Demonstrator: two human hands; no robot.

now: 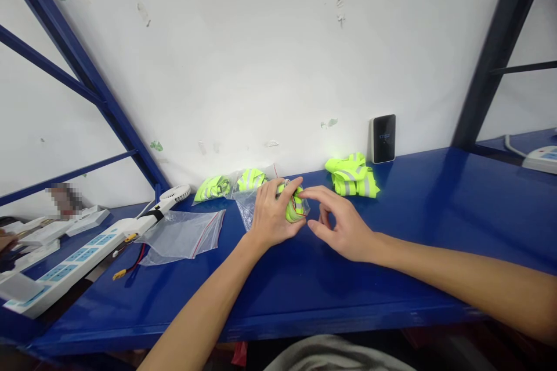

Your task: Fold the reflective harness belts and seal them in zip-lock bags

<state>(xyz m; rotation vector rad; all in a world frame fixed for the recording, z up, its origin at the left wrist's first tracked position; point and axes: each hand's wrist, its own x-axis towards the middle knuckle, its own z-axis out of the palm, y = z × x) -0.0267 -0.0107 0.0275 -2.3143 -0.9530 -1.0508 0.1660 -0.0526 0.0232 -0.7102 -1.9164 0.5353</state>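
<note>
Blue shelf (143, 313) under both hands: left hand (272, 214) clamped on a rolled yellow vest (295, 208) in a clear plastic bag (246, 203) — right hand (343, 226) apart, index fingertip (306, 192) touching the vest — another vest (352, 177) just beyond the grip.

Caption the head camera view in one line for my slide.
Left hand grips a folded hi-vis vest in a clear zip bag on a blue shelf; right hand beside it.
</note>
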